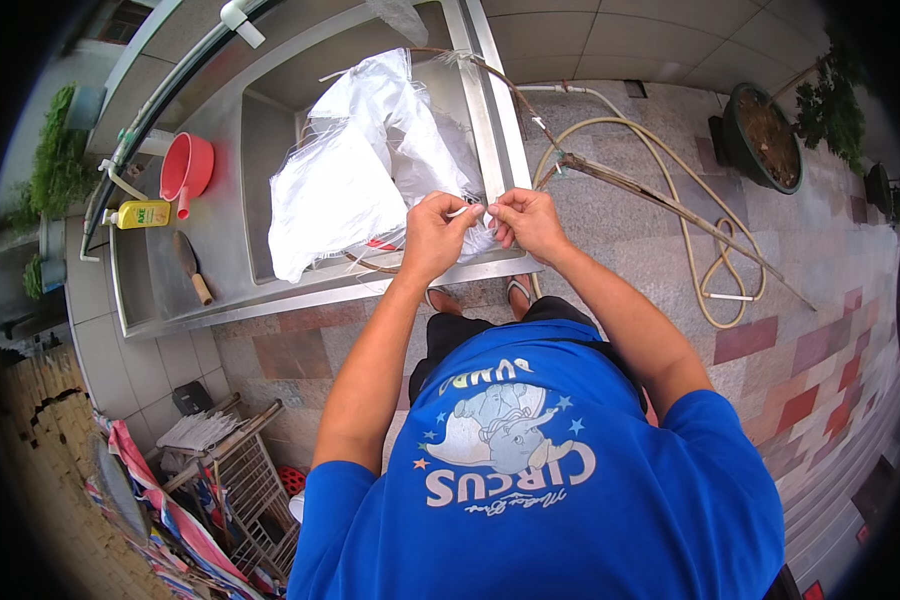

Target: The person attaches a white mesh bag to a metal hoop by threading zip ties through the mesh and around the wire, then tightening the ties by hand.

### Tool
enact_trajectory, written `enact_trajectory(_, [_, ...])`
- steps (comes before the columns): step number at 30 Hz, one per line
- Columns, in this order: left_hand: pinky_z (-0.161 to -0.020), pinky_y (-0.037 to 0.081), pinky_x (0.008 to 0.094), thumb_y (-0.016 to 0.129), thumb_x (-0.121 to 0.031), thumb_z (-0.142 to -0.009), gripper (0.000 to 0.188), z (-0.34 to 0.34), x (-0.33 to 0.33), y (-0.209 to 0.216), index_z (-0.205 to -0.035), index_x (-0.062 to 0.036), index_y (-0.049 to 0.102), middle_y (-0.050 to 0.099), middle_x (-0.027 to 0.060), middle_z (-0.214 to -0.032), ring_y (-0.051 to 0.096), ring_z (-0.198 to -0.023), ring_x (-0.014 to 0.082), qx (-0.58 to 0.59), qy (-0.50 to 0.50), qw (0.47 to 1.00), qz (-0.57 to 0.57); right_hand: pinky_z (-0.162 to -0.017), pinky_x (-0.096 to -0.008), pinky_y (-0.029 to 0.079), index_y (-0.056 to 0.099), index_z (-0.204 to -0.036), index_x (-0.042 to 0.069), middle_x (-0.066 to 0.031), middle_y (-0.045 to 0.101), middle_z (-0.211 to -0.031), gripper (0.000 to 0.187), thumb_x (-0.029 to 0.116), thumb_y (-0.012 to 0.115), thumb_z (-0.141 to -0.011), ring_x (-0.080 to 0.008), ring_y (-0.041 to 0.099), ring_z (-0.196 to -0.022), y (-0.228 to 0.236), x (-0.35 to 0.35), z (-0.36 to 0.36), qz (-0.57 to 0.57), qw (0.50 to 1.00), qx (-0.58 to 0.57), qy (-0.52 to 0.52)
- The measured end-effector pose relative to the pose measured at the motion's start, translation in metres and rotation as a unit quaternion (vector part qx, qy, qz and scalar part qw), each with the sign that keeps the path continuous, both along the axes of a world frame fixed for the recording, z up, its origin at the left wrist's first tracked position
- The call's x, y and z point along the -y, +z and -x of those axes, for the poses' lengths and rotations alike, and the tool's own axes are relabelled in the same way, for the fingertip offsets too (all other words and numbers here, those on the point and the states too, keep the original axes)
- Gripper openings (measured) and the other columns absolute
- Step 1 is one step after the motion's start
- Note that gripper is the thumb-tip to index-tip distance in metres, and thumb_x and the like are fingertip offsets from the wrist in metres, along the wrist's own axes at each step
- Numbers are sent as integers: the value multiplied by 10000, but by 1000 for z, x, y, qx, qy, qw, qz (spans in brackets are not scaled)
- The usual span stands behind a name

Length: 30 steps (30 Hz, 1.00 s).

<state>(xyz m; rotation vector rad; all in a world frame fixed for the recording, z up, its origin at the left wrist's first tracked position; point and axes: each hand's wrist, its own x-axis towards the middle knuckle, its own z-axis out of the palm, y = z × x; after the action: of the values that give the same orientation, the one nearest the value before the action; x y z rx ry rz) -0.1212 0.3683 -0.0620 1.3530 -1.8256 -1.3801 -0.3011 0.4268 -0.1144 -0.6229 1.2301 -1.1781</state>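
Note:
A white woven plastic sack (335, 195) lies bunched over the stainless steel sink (515, 160), its frayed threads hanging loose. A thin brown rod (487, 68) curves round it like a hoop. Its ends come near a long stick (660, 198) that slants out to the right. At the sink's near right corner my left hand (433, 238) pinches a thin white strip (458, 211) between thumb and fingers. Close beside it, my right hand (532, 226) is also closed in a pinch by the strip's end. Exactly what its fingertips grip is too small to tell.
Left on the steel counter are a red plastic scoop (188, 168), a yellow bottle (142, 214) and a wooden-handled tool (193, 268). A beige hose (685, 235) loops over the paved floor at right, near a potted plant (765, 135). A slatted wooden rack (260, 480) stands lower left.

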Motion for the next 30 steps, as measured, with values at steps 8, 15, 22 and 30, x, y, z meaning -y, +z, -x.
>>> enact_trajectory(8, [-638, 535, 315, 841, -123, -828, 171, 23, 13, -4, -848, 28, 763, 673, 132, -926, 674, -726, 191, -40, -23, 997, 59, -442, -271, 510, 722, -894, -43, -69, 680, -723, 72, 26, 738, -909, -117, 624, -565, 2, 10, 7, -38, 994, -51, 93])
enact_trajectory(15, [-703, 566, 333, 904, -148, -750, 370, 40, 13, 1, -1024, 38, 740, 657, 147, -987, 676, -782, 243, 13, -75, 992, 100, -510, -277, 541, 718, -902, -57, -75, 685, -748, 29, -37, 699, -896, -132, 637, -615, 23, 15, 17, -47, 981, -68, 177])
enact_trajectory(22, [-766, 554, 357, 860, -66, -770, 599, 23, -29, -9, -1192, 53, 452, 626, 158, -973, 648, -841, 242, -15, 64, 988, 141, -520, -259, 536, 694, -983, -62, -87, 682, -780, 75, -39, 678, -913, -127, 634, -628, -1, 9, 20, -79, 984, 77, 143])
enact_trajectory(30, [-758, 556, 320, 872, -30, -752, 613, 23, -30, -16, -1211, 27, 469, 676, 141, -1034, 668, -830, 195, 29, 66, 993, 91, -502, -229, 497, 665, -1001, -61, -74, 666, -778, 85, -55, 669, -916, -113, 611, -613, -1, 9, 17, -94, 989, 48, 107])
